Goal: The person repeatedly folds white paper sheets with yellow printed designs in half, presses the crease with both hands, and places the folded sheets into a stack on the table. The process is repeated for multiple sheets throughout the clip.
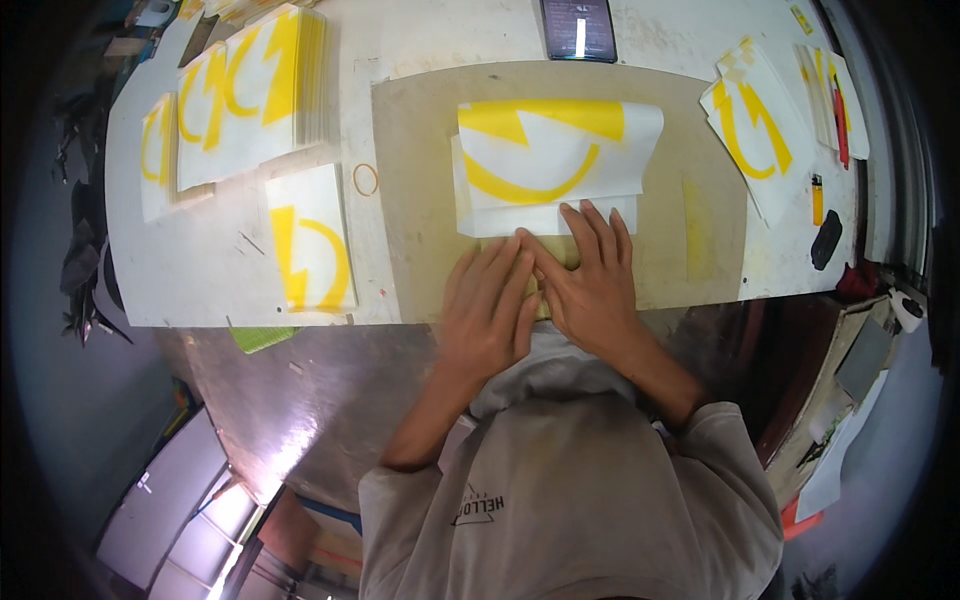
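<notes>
A white paper sheet [592, 180] with yellow shapes lies in front of me, folded over with a curled right side. A plain white strip of paper shows below its near edge. My right hand [592, 270] rests with spread fingers, its longer fingertips on that strip. Beside it, my left hand [490, 305] lies with fingers stretched out, fingertips at the strip's lower edge. The two hands meet near the left index fingertip and right thumb. Whether anything lies under the palms is hidden.
Under the sheet is a tan mat [415, 170] on a white table [225, 270]. Stacks of similar yellow-and-white papers [250, 90] stand at left, with a smaller pile [310, 225] nearer. A phone [580, 30] lies at the back. More papers [750, 130] and a lighter [817, 200] are at right.
</notes>
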### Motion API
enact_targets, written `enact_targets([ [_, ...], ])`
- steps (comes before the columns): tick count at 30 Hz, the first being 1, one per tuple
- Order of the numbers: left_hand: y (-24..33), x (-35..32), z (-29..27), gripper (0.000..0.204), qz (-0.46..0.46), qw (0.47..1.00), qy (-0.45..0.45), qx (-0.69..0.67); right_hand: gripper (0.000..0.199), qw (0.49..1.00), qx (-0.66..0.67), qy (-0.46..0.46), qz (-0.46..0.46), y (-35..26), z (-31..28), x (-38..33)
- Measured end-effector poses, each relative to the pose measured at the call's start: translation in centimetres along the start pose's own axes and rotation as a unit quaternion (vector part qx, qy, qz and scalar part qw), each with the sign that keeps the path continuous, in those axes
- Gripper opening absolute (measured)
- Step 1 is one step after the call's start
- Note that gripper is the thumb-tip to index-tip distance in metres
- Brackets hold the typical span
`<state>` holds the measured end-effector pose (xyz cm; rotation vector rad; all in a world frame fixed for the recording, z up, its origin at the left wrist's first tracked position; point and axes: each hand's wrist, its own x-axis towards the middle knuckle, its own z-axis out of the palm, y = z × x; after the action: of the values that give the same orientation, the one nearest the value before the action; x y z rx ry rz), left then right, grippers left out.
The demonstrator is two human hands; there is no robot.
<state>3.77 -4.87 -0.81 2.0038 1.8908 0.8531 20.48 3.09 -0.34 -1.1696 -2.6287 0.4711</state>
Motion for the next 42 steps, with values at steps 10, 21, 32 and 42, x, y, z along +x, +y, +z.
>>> enact_targets([
  [10,0.9,1.3,1.4,0.058,-0.023,0.994,-0.074,0.083,0.036,0.989,-0.069,0.086,0.097,4.6,-4.0,-4.9],
  [21,2.1,1.8,2.5,0.023,0.008,0.996,0.036,0.081,0.048,0.996,-0.039,0.008,-0.076,4.9,-1.6,5.9],
  [32,-2.2,7.1,-0.1,0.090,0.029,0.989,-0.116,0.081,0.067,0.994,-0.081,-0.010,-0.068,7.1,-3.0,7.9],
  [42,-3.2,12.2,-1.5,0.157,0.027,0.971,-0.195,0.138,0.058,0.996,-0.082,-0.008,-0.044,5.9,-1.0,8.5],
])
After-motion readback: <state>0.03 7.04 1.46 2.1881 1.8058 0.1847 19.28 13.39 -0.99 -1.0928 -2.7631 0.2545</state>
